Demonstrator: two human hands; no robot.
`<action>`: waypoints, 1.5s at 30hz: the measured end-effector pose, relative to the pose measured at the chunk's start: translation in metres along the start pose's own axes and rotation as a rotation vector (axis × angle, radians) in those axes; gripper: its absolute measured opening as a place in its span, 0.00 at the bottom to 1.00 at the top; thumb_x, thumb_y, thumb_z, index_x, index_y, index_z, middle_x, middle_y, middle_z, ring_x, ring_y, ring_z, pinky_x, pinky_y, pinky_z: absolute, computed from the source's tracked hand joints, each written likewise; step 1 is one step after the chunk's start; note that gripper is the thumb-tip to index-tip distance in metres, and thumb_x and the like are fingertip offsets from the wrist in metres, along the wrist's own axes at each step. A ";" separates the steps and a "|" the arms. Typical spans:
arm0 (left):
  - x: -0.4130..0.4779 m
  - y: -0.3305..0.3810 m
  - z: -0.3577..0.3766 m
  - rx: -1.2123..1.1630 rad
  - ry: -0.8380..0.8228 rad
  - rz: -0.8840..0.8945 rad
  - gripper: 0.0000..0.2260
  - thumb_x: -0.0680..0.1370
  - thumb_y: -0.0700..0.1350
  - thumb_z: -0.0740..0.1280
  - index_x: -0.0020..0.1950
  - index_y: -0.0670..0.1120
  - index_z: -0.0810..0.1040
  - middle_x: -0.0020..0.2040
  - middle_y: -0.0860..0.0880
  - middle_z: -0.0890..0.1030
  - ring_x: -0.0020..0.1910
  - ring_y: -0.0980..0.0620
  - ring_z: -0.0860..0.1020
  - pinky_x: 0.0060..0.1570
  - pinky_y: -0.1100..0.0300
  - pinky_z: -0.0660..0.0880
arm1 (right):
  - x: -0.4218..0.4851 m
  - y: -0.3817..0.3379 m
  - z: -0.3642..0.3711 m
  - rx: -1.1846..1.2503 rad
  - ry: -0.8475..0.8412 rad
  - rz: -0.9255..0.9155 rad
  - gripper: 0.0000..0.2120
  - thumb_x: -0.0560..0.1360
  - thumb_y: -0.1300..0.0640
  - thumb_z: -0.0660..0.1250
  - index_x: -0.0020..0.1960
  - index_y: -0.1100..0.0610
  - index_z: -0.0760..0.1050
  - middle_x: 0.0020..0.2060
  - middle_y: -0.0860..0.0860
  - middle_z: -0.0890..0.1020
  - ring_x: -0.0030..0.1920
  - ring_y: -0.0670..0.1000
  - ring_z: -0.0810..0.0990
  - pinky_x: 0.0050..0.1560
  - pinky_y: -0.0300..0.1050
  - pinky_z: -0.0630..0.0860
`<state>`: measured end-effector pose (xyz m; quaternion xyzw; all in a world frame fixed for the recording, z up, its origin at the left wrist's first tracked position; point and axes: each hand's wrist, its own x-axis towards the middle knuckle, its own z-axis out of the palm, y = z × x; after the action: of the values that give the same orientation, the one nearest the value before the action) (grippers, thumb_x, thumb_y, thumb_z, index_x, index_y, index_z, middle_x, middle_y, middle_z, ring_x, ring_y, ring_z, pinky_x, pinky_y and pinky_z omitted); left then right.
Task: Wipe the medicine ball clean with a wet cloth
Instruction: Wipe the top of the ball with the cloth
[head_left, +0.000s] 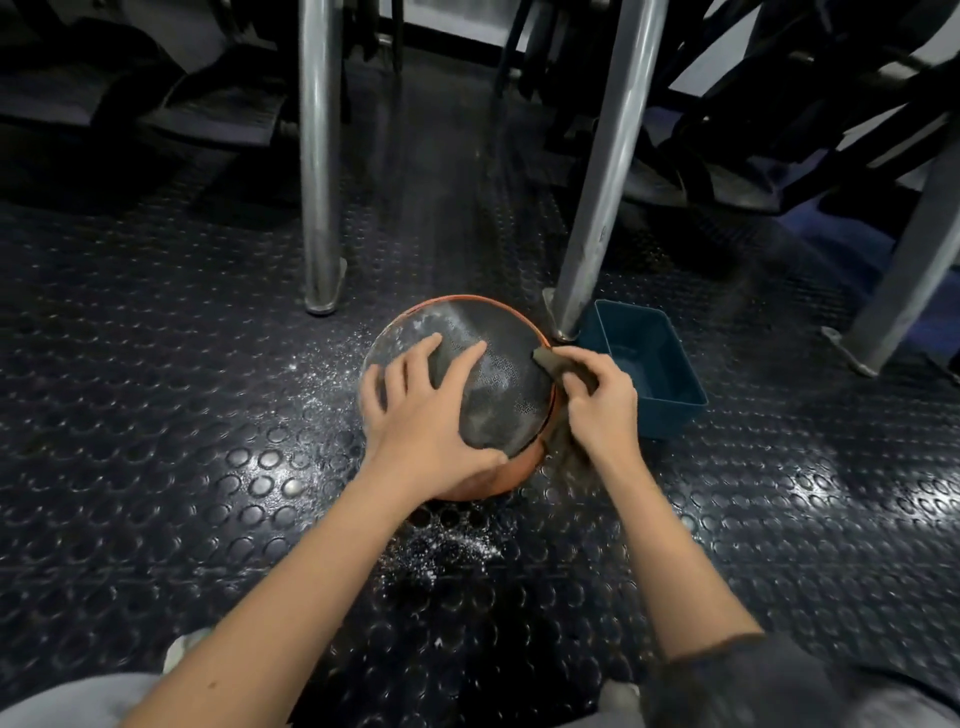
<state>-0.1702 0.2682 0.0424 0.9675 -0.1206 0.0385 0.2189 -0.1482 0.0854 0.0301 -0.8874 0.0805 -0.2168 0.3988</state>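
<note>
The medicine ball (498, 384), grey with an orange band, sits on the studded rubber floor (156, 415), with white powder (447, 551) scattered around it. The left hand (431, 415) presses on top, fingers spread, while the right hand (597, 400) pinches a brownish cloth (553, 361) against its right edge. A teal tub (670, 410) stands just right, beside a metal post (592, 208).

medicine ball (498, 384) partly hidden under hands, cloth (558, 364) mostly covered, motion-blurred

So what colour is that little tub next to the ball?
Dark teal; the tub shows clearly in the head view.
</note>
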 end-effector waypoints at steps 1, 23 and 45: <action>-0.001 -0.004 -0.004 0.059 0.025 0.022 0.43 0.64 0.66 0.70 0.73 0.63 0.51 0.73 0.50 0.51 0.72 0.50 0.47 0.70 0.46 0.37 | 0.009 -0.003 -0.002 -0.014 -0.050 -0.026 0.16 0.74 0.70 0.63 0.54 0.54 0.81 0.51 0.51 0.80 0.55 0.50 0.76 0.56 0.33 0.64; 0.017 -0.048 -0.012 -0.119 0.010 0.129 0.50 0.54 0.69 0.70 0.74 0.63 0.54 0.75 0.58 0.51 0.73 0.57 0.46 0.71 0.51 0.39 | 0.003 -0.055 0.034 -0.161 -0.083 -0.209 0.12 0.74 0.69 0.63 0.51 0.57 0.80 0.49 0.53 0.80 0.53 0.57 0.76 0.53 0.45 0.69; 0.018 -0.045 -0.009 -0.141 0.048 0.125 0.51 0.54 0.71 0.70 0.74 0.61 0.57 0.74 0.57 0.55 0.73 0.56 0.49 0.72 0.49 0.42 | -0.065 -0.047 0.025 -0.165 -0.091 -0.195 0.12 0.74 0.69 0.63 0.52 0.57 0.80 0.47 0.51 0.79 0.49 0.54 0.76 0.49 0.45 0.71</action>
<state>-0.1418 0.3077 0.0337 0.9391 -0.1776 0.0668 0.2866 -0.1960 0.1545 0.0298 -0.9298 -0.0067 -0.2065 0.3047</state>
